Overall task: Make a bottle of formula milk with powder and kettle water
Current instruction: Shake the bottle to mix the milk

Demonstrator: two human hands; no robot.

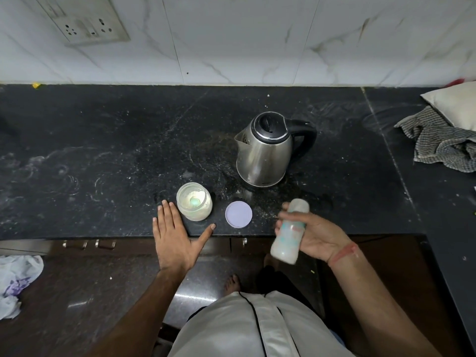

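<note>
Bottle (288, 231) tilted (blurred) in right hand (313, 234) grip, off the counter (103, 150) edge

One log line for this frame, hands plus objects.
right hand: grips bottle, blurred | left hand: flat on counter beside open powder jar | lid: off | kettle: closed

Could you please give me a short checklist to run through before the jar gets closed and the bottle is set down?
1. Right hand grips the bottle: ok.
2. Bottle capped: ok; the seal cannot be told through the blur.
3. Powder mixed in: cannot tell, contents look milky but blurred.
4. Jar closed: not ok, open with the scoop inside.
5. Lid within reach: ok, lying right of the jar.
6. Left hand free: ok, flat on the counter beside the jar.
</note>
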